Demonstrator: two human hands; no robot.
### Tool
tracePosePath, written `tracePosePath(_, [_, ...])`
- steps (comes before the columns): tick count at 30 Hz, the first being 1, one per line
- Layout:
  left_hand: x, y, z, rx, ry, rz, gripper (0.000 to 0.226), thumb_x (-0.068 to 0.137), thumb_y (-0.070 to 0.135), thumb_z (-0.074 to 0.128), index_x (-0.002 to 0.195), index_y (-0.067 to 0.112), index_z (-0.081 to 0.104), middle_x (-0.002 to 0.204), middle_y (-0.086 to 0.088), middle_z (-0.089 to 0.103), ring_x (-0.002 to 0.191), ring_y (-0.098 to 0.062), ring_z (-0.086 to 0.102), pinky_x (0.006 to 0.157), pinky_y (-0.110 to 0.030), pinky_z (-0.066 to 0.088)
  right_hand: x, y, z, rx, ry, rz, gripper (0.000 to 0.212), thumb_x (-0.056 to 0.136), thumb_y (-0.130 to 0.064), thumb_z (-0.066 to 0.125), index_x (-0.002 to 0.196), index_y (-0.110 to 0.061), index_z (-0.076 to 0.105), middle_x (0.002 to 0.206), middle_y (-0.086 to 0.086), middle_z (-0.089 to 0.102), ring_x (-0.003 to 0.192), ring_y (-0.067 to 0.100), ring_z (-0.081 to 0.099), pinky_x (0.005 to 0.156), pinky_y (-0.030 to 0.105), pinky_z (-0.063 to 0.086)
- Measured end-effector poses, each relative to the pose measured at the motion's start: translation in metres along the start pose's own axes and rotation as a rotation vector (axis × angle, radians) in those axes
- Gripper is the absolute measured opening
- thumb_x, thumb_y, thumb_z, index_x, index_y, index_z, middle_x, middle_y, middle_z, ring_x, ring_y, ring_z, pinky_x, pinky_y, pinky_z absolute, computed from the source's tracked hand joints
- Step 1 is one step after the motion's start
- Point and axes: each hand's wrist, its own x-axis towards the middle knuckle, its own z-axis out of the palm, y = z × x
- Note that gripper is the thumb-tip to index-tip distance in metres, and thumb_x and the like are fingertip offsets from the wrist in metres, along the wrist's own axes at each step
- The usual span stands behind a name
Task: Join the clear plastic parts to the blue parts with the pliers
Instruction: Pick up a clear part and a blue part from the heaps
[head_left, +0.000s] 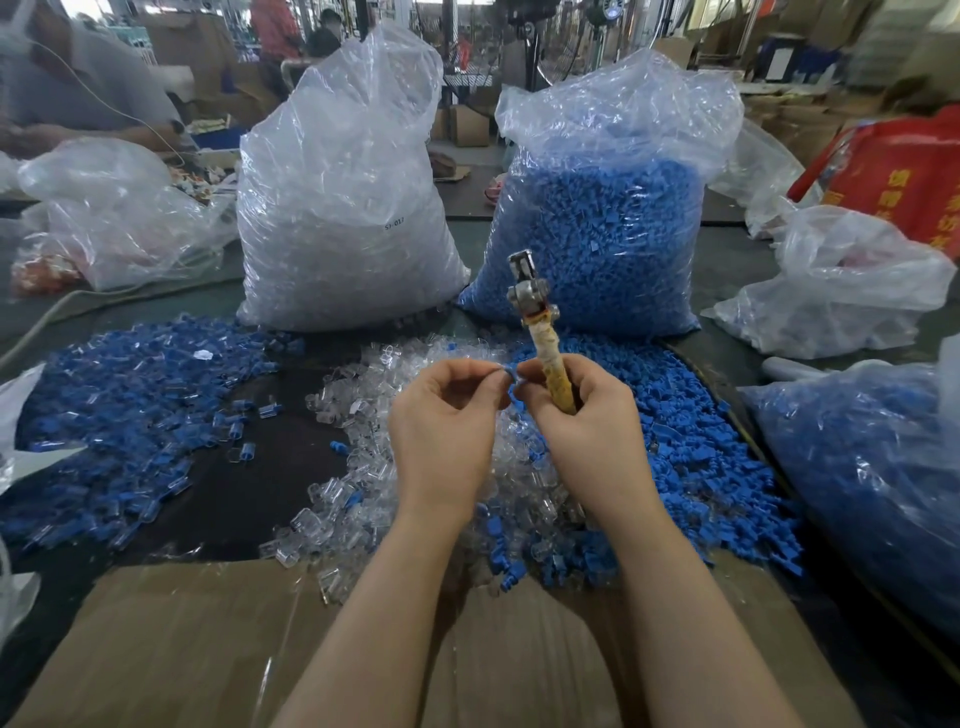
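**Pliers upright as small blue part is pinched between both hands**

Pliers (540, 332) stand nearly upright in my right hand (576, 415), whose fingers curl round the tape-wrapped handle, the metal head pointing up in front of the bag of blue parts (597, 234). My left hand (447, 415) meets the right just beside the handle; between the fingertips of both hands I pinch a small blue part (510, 372), held above the worktop (727, 260). I cannot tell whether a clear piece is already on it. Below my hands lies a heap of clear plastic parts (363, 467); loose blue parts (696, 467) lie to the right, and a pile of joined blue-and-clear pieces (130, 405) to the left. A tall bag of clear parts (337, 208) stands behind, left of the blue bag. Flattened cardboard (182, 639) covers the near edge under my forearms.
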Motion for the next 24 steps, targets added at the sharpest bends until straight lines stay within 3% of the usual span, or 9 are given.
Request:
tracePosePath(3, [0.004, 0.001, -0.004, -0.163, -0.004, -0.089, 0.013, 0.086, 0.001, 0.071, 0.083, 0.014, 0.070, 0.070, 0.004, 0.072, 0.068, -0.008, 0.069, 0.064, -0.015, 0.053, 0.001, 0.001, -0.008, -0.027, -0.075, 0.042, 0.011, 0.091, -0.016, 0.066, 0.089, -0.027, 0.064, 0.083, 0.006, 0.067, 0.074, 0.022, 0.061, 0.066, 0.032, 0.052])
tracePosePath(8, [0.011, 0.005, -0.011, -0.367, 0.038, -0.160, 0.012, 0.087, -0.002, 0.067, 0.084, 0.010, 0.068, 0.066, 0.003, 0.071, 0.065, -0.010, 0.068, 0.064, -0.016, 0.053, 0.002, 0.004, -0.018, -0.102, -0.253, 0.117, 0.011, 0.089, -0.017, 0.067, 0.092, -0.025, 0.061, 0.083, 0.002, 0.063, 0.069, 0.009, 0.055, 0.066, 0.030, 0.048])
tracePosePath(11, [0.013, 0.006, -0.015, -0.384, 0.052, -0.154, 0.010, 0.088, -0.001, 0.067, 0.086, 0.009, 0.068, 0.065, 0.003, 0.070, 0.064, -0.008, 0.067, 0.065, -0.017, 0.055, 0.001, 0.004, -0.019, -0.149, -0.356, 0.118, 0.011, 0.088, -0.017, 0.067, 0.095, -0.021, 0.060, 0.079, -0.004, 0.058, 0.066, 0.009, 0.052, 0.065, 0.030, 0.044])
tracePosePath(15, [0.015, 0.007, -0.016, -0.380, 0.060, -0.134, 0.008, 0.088, -0.002, 0.066, 0.088, 0.006, 0.069, 0.067, 0.004, 0.070, 0.063, -0.007, 0.066, 0.064, -0.016, 0.054, 0.000, 0.003, -0.018, -0.191, -0.428, 0.116, 0.015, 0.087, -0.016, 0.068, 0.099, -0.016, 0.059, 0.082, 0.004, 0.056, 0.071, 0.018, 0.051, 0.068, 0.035, 0.043])
tracePosePath(21, [0.015, 0.006, -0.018, -0.351, 0.055, -0.115, 0.009, 0.088, 0.000, 0.068, 0.086, 0.009, 0.070, 0.069, 0.004, 0.071, 0.067, -0.009, 0.067, 0.066, -0.019, 0.055, -0.001, 0.003, -0.019, -0.226, -0.443, 0.111, 0.018, 0.087, -0.016, 0.067, 0.101, -0.015, 0.056, 0.087, 0.013, 0.058, 0.069, 0.018, 0.049, 0.067, 0.038, 0.041])
tracePosePath(24, [0.016, 0.005, -0.019, -0.324, 0.052, -0.092, 0.008, 0.088, 0.000, 0.068, 0.087, 0.008, 0.070, 0.069, 0.003, 0.071, 0.067, -0.009, 0.067, 0.067, -0.019, 0.055, 0.000, 0.004, -0.018, -0.248, -0.436, 0.098, 0.018, 0.087, -0.016, 0.067, 0.099, -0.018, 0.054, 0.083, 0.004, 0.055, 0.068, 0.017, 0.048, 0.066, 0.037, 0.041])
